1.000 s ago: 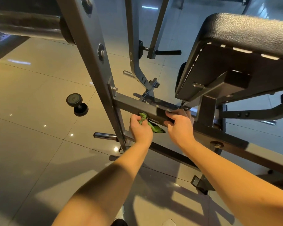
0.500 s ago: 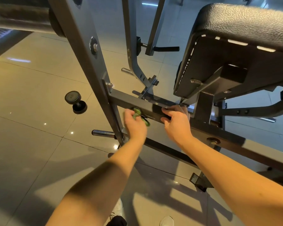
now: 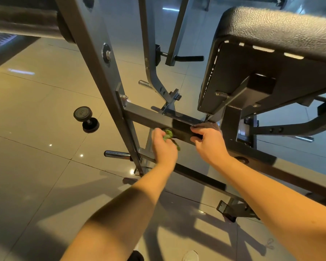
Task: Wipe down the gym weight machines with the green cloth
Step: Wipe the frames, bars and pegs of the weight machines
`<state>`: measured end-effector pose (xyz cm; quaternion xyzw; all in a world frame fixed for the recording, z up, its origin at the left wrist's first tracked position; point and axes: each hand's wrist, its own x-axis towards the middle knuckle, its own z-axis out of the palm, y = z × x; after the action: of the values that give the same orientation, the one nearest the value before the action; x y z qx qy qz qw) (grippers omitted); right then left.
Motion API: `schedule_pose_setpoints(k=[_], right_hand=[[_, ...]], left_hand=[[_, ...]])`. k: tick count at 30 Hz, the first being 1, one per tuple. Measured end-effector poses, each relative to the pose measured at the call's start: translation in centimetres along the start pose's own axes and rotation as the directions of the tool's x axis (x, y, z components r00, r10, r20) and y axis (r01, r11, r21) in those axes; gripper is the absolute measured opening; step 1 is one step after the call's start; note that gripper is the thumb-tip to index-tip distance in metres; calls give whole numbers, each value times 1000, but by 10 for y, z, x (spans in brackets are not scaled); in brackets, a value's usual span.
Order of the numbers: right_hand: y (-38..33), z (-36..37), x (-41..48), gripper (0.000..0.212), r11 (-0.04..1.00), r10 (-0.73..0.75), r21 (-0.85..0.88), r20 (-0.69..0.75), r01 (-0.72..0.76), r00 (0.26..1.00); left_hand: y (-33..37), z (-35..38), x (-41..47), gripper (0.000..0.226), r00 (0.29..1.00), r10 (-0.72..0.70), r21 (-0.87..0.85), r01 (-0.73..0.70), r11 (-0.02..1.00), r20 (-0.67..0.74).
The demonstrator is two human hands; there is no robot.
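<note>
A grey steel crossbar (image 3: 149, 117) of the weight machine runs from a slanted upright (image 3: 100, 72) toward the padded black seat (image 3: 277, 32). My left hand (image 3: 163, 146) grips the bunched green cloth (image 3: 167, 135) and presses it against the bar's lower edge at a round bolt. Only a small part of the cloth shows past the fingers. My right hand (image 3: 208, 141) grips the same bar just to the right, its fingers curled over the top edge.
A black dumbbell (image 3: 86, 119) lies on the tiled floor to the left. Chrome pegs (image 3: 117, 154) stick out from the frame low down. The machine's base rails (image 3: 199, 178) cross the floor under my arms. My shoe tips (image 3: 190, 256) show at the bottom.
My left hand has bunched the cloth tighter against the bolt; the dangling green tail has shortened. The right hand keeps its grip on the bar.
</note>
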<state>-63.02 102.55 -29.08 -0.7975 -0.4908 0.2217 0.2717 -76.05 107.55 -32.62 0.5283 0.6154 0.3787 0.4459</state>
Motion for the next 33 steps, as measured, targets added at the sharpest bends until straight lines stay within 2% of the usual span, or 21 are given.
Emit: schedule_pose_setpoints(k=[4,6,9,10,12,17,19,22,25,28,30,33], right_hand=[[-1,1,1,39,999,40,36,-15,-39,999],[-1,0,2,39,997,43,69,-5,-43,999],[3,-2,4,40,998,28,50,31,-30,999],[3,-2,5,40,998,29,45,34,-31,999],[4,1,5,40,997,37,66,21,-38,999],[4,0,1,37,999,23,39,0,-23,1000],[1,-4,1,36,999,13,52,-2,-13,1000],[1,-5,1,38,998,13,56,32,-15,999],[1,-5,-1,39,998,4,54,37,-6,999],[1,-6,-1,39,998,-3,69,33,1,999],[-2,-6,-1,39,997,5,76,31,-7,1000],[-3,-4,-2,37,996,19,84,41,-22,999]], left_hand=[[1,8,-14,25,993,81,98,-89,991,80],[0,-3,-1,26,995,66,103,-74,992,80],[0,-20,31,27,994,-86,-12,85,996,-64],[1,-22,36,27,988,-103,-48,98,994,-113],[2,-18,31,26,989,-51,-17,49,999,-140],[-9,30,-27,30,993,56,79,-64,995,105],[-12,34,-28,29,985,80,75,-92,993,151],[-8,14,-9,31,996,8,76,-14,997,86],[-3,-19,31,24,993,-87,31,90,995,-81],[0,-30,49,22,987,-52,42,59,997,-151],[-1,-13,29,21,995,-22,56,28,998,-98],[-9,21,-14,29,992,35,95,-47,994,120]])
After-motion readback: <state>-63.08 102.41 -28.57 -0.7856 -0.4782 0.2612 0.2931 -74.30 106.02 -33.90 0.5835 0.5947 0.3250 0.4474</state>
